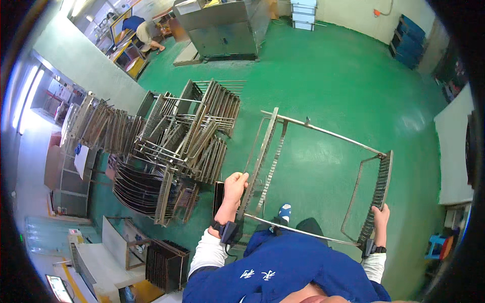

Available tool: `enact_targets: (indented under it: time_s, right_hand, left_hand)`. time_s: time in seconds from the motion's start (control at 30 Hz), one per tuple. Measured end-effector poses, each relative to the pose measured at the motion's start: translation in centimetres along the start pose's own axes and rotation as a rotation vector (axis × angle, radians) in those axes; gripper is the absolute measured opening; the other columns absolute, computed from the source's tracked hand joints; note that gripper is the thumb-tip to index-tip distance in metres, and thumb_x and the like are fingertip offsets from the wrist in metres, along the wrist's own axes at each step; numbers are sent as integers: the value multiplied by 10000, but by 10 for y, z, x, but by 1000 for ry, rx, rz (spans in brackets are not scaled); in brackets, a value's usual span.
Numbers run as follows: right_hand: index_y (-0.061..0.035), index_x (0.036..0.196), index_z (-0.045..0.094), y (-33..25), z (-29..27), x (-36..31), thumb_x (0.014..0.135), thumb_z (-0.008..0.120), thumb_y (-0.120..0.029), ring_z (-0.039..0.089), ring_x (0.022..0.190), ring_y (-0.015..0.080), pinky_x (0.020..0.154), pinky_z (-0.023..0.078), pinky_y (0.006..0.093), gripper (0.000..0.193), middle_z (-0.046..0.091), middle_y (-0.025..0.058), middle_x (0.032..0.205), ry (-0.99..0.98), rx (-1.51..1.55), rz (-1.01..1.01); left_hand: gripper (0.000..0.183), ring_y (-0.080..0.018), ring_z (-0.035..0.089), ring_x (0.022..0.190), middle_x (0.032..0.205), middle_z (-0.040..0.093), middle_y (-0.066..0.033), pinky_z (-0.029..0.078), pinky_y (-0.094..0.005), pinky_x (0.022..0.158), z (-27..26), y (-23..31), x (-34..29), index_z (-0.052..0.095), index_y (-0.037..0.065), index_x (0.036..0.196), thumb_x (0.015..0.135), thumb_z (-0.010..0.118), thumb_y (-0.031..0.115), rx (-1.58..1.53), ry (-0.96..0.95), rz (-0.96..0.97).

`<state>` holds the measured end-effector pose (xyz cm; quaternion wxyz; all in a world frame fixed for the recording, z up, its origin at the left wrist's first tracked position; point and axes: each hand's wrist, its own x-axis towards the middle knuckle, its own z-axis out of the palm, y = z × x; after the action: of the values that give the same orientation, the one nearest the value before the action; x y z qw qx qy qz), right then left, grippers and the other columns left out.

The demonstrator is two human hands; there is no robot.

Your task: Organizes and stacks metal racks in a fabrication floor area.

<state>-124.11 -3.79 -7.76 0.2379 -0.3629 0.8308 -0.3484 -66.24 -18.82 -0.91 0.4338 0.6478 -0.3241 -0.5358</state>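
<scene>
Green floor (323, 70) below. Left hand (235, 189) and right hand (381, 217), fingers curled closed, grip opposite sides of metal rack (332, 133); even force best keeps it square.

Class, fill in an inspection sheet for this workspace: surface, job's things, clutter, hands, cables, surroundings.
Surface: green floor, with a light reflection at right.
Job's things: one open-framed metal rack, toothed along its sides, held between both hands.
Clutter: piled racks at left, set at differing angles.
Hands: left hand grips the held frame's left side; right hand, its right side.
Cables: dark cable by the left wrist.
Surroundings: co-worker at upper left; blue crates at upper right.
</scene>
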Motion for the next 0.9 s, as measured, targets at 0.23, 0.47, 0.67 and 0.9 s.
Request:
enact_targets:
  time_s: [0.23, 0.47, 0.67, 0.9]
  right_hand:
    - [-4, 882, 628, -30, 49, 79, 734, 676, -69, 588, 666, 153, 629, 483, 324, 169, 638, 59, 764, -159, -146, 7]
    - [8, 871, 644, -63, 112, 191, 692, 708, -161, 672, 748, 278, 727, 518, 394, 254, 684, 150, 791, -259, -167, 80]
    - [14, 939, 665, -89, 151, 264, 683, 715, -141, 693, 798, 305, 752, 523, 415, 304, 707, 176, 843, -354, -360, 21]
    - [16, 915, 691, -66, 222, 336, 674, 753, -107, 695, 788, 267, 751, 528, 388, 278, 714, 154, 819, -542, -352, 182]
  left_hand:
    - [259, -79, 466, 576, 622, 542, 12, 353, -253, 565, 4, -21, 68, 588, 75, 686, 910, 656, 186, 118, 117, -38]
    - [287, -78, 447, 546, 582, 538, 14, 352, -281, 525, 23, -3, 152, 624, 45, 671, 889, 675, 223, 225, 215, -46]
    - [361, -116, 508, 561, 591, 569, -22, 392, -301, 547, 42, -17, 214, 621, 30, 662, 898, 670, 299, 234, 299, -195]
    - [385, -125, 536, 589, 611, 574, -30, 426, -324, 570, 55, -75, 306, 617, 17, 664, 928, 633, 297, 263, 302, -274]
